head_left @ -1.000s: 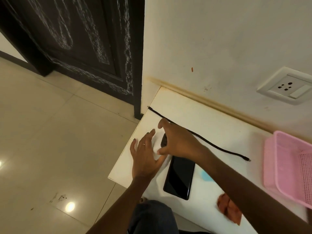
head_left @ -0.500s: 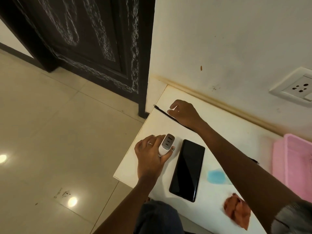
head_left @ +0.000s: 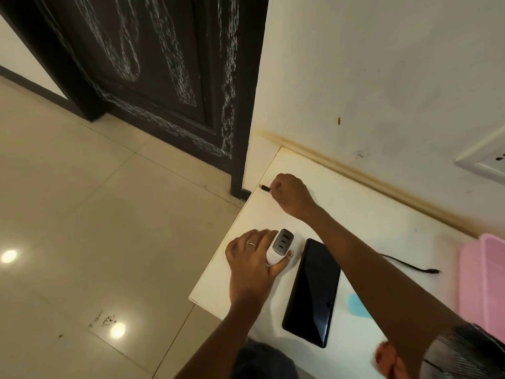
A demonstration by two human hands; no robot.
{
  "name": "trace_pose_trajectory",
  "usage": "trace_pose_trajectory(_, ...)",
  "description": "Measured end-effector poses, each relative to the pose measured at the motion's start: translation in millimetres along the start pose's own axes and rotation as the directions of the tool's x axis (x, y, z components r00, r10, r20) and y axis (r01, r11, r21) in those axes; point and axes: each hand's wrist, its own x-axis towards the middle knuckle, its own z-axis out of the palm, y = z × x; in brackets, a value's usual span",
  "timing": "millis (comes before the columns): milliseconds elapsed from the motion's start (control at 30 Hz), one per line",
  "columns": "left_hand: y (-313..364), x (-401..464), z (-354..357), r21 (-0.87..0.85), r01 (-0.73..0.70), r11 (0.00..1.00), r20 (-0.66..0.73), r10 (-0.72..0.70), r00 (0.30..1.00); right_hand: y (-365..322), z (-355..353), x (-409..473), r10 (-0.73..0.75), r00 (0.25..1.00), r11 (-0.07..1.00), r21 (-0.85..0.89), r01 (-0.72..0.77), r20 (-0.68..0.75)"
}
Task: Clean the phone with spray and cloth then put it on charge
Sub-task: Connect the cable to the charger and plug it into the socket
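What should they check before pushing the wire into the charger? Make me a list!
1. Left hand grips the charger adapter: ok.
2. Adapter ports face up, uncovered: ok.
3. Right hand pinches the cable plug: ok.
4. Plug lined up with a port: not ok, they are apart.
5. Cable's other end lies free on the table: ok.
6. Phone clean and dry: cannot tell.

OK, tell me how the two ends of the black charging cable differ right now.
The near-door end of the cable is pinched in the right hand; the far end lies loose on the white table. The held end points toward the table's left edge; the loose end points toward the pink basket. Both are unplugged.
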Motion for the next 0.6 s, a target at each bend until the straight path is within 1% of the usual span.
trace_pose_trajectory(67,0,0,0,0.004,0.002,1.000,0.010,-0.002,1.000,0,-18,-8,0.078,0.997,0.971,0.224,-0.079,0.012)
trace_pose_trajectory(100,0,0,-1,0.008,0.002,1.000,0.016,-0.003,1.000,-1,-29,-13,0.122,0.992,0.928,0.350,-0.126,0.034)
trace_pose_trajectory(133,0,0,-1,0.013,-0.002,1.000,0.018,0.002,1.000,-2,-42,-19,0.153,0.987,0.888,0.431,-0.159,0.050)
trace_pose_trajectory(167,1,0,-1,0.014,-0.010,1.000,0.013,0.010,1.000,-2,-54,-26,0.160,0.985,0.873,0.457,-0.170,0.062)
trace_pose_trajectory(233,1,-1,-1,0.007,-0.018,1.000,-0.004,0.018,1.000,-3,-74,-41,0.131,0.989,0.882,0.447,-0.151,0.075)
trace_pose_trajectory(367,0,-1,-2,-0.001,-0.013,1.000,0.006,0.013,1.000,-11,-95,-80,0.056,0.994,0.926,0.367,-0.087,0.095)
trace_pose_trajectory(500,0,-1,-1,-0.010,-0.004,1.000,0.019,0.005,1.000,-17,-94,-112,-0.004,0.994,0.985,0.172,-0.015,0.113)
trace_pose_trajectory(600,0,-1,-1,0.009,-0.023,1.000,0.014,0.023,1.000,-20,-83,-124,-0.026,0.989,0.999,0.034,0.021,0.143)
